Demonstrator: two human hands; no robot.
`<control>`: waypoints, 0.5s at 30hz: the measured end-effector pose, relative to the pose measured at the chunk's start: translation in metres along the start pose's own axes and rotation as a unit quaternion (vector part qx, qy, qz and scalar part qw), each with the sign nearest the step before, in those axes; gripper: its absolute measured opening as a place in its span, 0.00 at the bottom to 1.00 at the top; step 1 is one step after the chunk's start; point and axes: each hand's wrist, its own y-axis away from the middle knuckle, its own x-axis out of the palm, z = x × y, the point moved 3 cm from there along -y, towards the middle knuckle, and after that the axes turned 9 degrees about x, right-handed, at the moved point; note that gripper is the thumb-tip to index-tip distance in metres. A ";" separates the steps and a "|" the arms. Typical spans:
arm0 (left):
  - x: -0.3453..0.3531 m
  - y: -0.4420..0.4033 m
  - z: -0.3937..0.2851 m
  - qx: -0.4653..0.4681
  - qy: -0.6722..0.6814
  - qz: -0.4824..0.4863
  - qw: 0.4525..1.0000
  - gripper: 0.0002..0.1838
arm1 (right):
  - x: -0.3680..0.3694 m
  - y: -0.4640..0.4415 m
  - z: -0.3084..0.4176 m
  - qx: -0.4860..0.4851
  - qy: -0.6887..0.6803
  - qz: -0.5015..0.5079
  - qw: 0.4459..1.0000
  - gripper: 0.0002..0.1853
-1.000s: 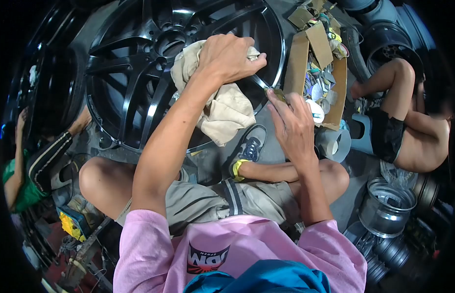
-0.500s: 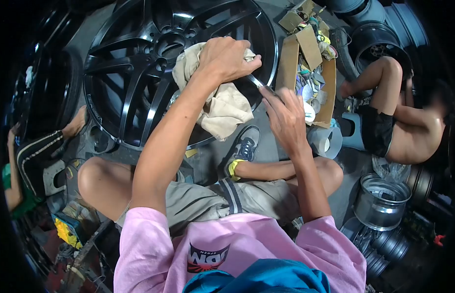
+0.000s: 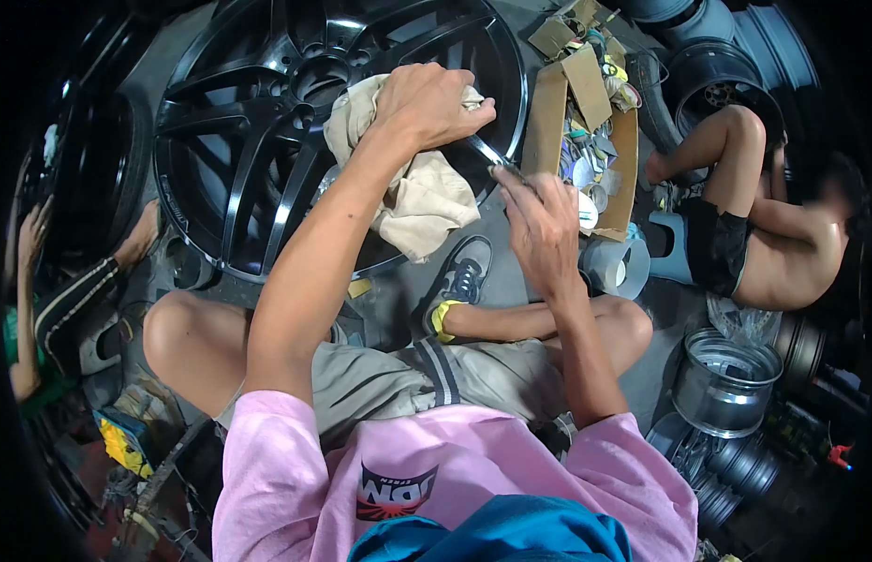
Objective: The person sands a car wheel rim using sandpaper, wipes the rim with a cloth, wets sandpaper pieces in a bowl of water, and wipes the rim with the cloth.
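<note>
A large black wheel rim (image 3: 258, 131) with paired spokes lies flat in front of me. My left hand (image 3: 427, 105) is closed on a beige cloth (image 3: 427, 206), bunched over the rim's right-hand spokes. Part of the cloth hangs down past the rim's near edge. My right hand (image 3: 544, 225) is at the rim's lower right, its fingers closed on a slim dark tool (image 3: 502, 167). The tool's tip touches or overlaps a shiny spoke end, and its full shape is hidden by my fingers.
Right of the rim stands a cardboard box (image 3: 546, 122) of discs and scraps. A grey round container (image 3: 616, 267) is below it. One person (image 3: 792, 244) sits at the right, another person's foot (image 3: 141, 234) shows at the left. A silver rim (image 3: 726, 384) stands lower right.
The view has shifted slightly, so the rim and box sit further left. My right hand has turned a little at the rim's edge. At the left, the other person's hand has moved.
</note>
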 end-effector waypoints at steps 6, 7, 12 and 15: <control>-0.006 0.000 -0.001 0.000 -0.002 -0.002 1.000 0.28 | 0.000 0.022 0.021 -0.005 0.005 0.017 1.000 0.18; -0.005 0.001 -0.002 -0.003 -0.001 0.010 1.000 0.28 | -0.001 0.020 0.018 -0.001 0.006 0.019 1.000 0.18; 0.000 0.002 0.002 0.014 0.007 -0.035 0.999 0.28 | 0.000 0.015 0.014 -0.010 0.013 0.001 1.000 0.19; 0.002 0.001 0.003 0.009 0.010 -0.029 0.999 0.28 | -0.003 0.019 0.017 -0.016 0.003 0.021 1.000 0.19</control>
